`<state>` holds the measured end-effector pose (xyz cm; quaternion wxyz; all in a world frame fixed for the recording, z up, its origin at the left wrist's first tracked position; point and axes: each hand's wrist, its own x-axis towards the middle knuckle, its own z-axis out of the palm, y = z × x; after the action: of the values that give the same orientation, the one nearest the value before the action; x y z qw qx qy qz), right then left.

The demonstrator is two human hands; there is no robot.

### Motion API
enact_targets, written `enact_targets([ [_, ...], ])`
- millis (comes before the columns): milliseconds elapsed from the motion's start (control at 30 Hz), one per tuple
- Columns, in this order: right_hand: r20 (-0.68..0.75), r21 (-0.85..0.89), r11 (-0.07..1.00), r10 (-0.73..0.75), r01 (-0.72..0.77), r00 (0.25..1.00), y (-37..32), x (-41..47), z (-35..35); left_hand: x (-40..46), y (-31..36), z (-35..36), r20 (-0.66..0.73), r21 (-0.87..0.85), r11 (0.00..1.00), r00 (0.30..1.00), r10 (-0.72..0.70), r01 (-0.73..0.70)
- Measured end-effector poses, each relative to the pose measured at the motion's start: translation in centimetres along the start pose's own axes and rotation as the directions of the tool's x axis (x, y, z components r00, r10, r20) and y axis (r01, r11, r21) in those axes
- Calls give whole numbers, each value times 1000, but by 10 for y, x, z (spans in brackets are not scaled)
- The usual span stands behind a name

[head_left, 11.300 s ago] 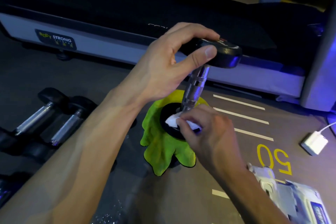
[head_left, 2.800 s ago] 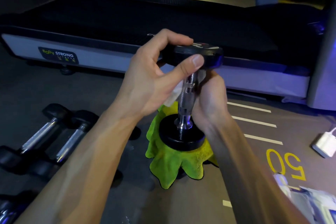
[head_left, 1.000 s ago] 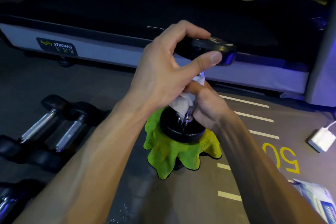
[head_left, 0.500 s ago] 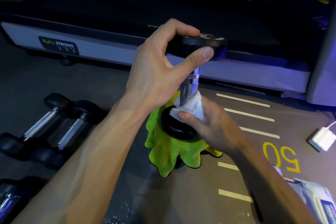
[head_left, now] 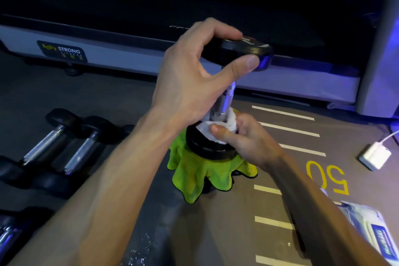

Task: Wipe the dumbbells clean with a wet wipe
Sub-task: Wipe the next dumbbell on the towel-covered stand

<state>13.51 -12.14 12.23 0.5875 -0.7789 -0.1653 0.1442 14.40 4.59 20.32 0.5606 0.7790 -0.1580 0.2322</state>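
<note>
Right now the dumbbell (head_left: 224,101) stands on end on a green cloth (head_left: 200,175), just in front of a treadmill (head_left: 129,54). The left hand (head_left: 194,80) grips its top weight and hides part of it. The right hand (head_left: 248,138) pinches a white wet wipe (head_left: 213,129) around the bottom of the shiny bar. The treadmill label says "BODY STRONG". The floor (head_left: 280,179) says "50". The blue writing on the wipes pack (head_left: 371,229), cut off at the edge, is too blurry to read.

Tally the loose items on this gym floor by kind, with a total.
Dumbbells: 4 (one upright, two lying, one at the frame's edge)
Green cloth: 1
Wet wipe: 1
Wipe packet: 1
White charger: 1
Total: 8
</note>
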Motion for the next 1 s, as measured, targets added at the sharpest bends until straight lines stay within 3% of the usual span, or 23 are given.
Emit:
enact_targets([
  [67, -5, 25, 1000, -7, 7, 1000, 4, -4, -7, 0, -1, -2, -1, -19, 1000, 1000, -10, 10],
  [200, -185, 123, 992, 57, -34, 981, 3, -7, -2, 1, -1, 2, -29, -31, 999, 999, -27, 26],
  [400, -340, 0, 995, 93, -99, 936, -8, 12, 34, -5, 3, 8, -42, 8, 1000, 999, 7, -7],
  [467, -253, -40, 994, 91, -104, 963, -11, 12, 25, -6, 2, 1, -44, 7, 1000, 999, 1, -1],
  [600, 86, 2, 998, 65, -66, 994, -9, 6, -5, -7, 1, -7, -15, -16, 1000, 1000, 21, -21],
  [667, 123, -6, 999, 47, -47, 991, -7, 3, -10, -7, 2, -8, 7, -32, 999, 1000, 23, -23],
  [767, -55, -128, 991, 19, -26, 998, -3, -9, 6, -7, -1, -11, -20, -52, 999, 1000, 8, -9],
  [867, -356, -422, 906, -152, -13, 922, -3, -23, 25, -8, -4, -11, -72, -48, 999, 997, -11, 7],
  [1000, -455, -456, 890, -224, -9, 862, 2, -27, 20, -7, -3, -2, -81, -67, 998, 997, -17, 12],
])
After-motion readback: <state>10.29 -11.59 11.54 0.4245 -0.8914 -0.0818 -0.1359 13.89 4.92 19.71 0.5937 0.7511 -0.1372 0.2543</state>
